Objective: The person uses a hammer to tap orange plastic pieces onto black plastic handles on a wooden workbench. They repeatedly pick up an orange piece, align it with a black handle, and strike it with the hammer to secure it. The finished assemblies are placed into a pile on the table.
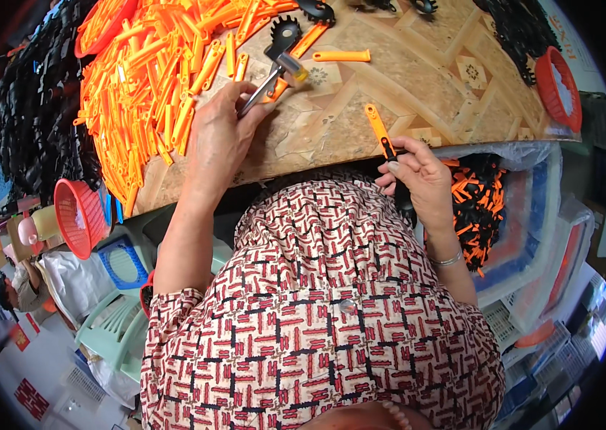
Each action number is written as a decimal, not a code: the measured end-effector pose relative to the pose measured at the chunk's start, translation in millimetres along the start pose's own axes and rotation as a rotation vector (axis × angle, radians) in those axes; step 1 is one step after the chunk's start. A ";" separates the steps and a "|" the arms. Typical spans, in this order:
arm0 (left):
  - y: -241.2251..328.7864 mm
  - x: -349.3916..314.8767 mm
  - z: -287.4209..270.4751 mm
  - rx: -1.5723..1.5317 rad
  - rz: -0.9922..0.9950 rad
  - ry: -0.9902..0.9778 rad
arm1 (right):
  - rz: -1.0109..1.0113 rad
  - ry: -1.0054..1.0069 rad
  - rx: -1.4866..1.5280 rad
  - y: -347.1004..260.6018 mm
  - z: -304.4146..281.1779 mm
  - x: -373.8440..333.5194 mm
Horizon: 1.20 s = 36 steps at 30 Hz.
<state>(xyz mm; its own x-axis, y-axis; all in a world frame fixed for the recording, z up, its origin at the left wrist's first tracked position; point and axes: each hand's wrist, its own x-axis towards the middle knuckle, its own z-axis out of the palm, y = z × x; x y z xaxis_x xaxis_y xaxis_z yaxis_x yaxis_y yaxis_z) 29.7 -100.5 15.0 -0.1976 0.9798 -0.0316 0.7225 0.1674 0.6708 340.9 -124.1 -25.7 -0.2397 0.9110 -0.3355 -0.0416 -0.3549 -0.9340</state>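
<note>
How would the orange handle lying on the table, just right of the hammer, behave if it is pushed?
The orange handle looks like moulded plastic and keeps a straight outline, so it is probably stiff. It is slim, so likely light. Its flared end may make it swivel or slide on the table rather than roll straight.

In your left hand: grey-and-yellow small hammer, shiny metal shaft, plastic-looking yellow end. In your right hand: slim orange plastic handle, smooth, light gloss. Left of your left hand: heaped orange plastic handles, smooth, glossy. Ahead of your hands: tan wood-patterned tabletop, scuffed sheen. On your right wrist: polished silvery metal bracelet.
</note>
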 end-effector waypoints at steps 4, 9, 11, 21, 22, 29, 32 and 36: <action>3.2 26.9 0.8 -0.023 0.009 0.005 | -0.015 0.017 -0.035 0.3 0.6 -0.3; 4.3 50.8 3.9 0.138 0.107 -0.073 | -0.013 0.019 -0.045 -1.9 2.3 -0.9; 1.4 48.8 10.7 -0.085 0.135 -0.074 | -0.010 0.024 -0.056 -2.4 1.8 -1.3; -21.5 51.0 -27.4 -0.198 -0.061 0.185 | 0.034 -0.026 -0.052 -10.3 -0.9 -3.1; -20.1 52.2 -24.9 -0.089 -0.007 0.168 | 0.036 -0.030 -0.056 -10.6 -0.9 -2.7; -11.4 79.4 2.3 0.489 0.244 0.174 | 0.020 -0.024 -0.020 -3.5 3.8 -7.2; -16.2 87.8 -4.9 0.579 0.271 0.181 | 0.042 -0.015 0.042 1.6 7.2 -9.4; 20.4 64.0 -23.0 -0.222 -0.045 -0.143 | 0.089 0.053 0.026 -5.9 13.6 -9.9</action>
<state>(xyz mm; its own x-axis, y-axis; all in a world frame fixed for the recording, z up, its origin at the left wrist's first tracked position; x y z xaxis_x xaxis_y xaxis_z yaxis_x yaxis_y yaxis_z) 16.6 -36.9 43.7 -0.1194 0.9801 -0.1585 0.5494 0.1982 0.8117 330.3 -133.8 -15.1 -0.1916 0.8852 -0.4240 -0.0480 -0.4399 -0.8968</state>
